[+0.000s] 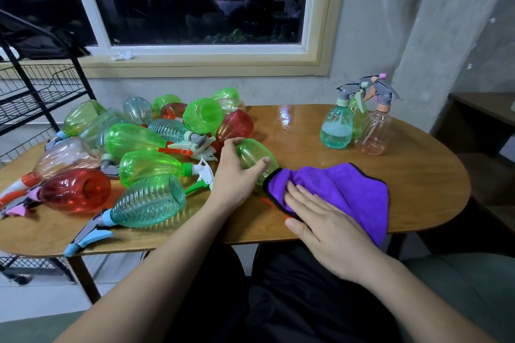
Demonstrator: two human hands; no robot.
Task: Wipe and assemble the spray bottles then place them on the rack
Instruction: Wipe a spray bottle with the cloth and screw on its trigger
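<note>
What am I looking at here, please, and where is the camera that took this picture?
There is no machine here: these are a person's two bare hands, filmed by one wide-angle camera worn on the head, looking forward and down. On the wooden table lies a pile of coloured spray bottles, mostly on their sides. Three assembled bottles stand upright at the far right. The left hand grips a green bottle lying beside the pile. The right hand rests flat on a purple cloth beside it. A black wire rack stands at the left.
</note>
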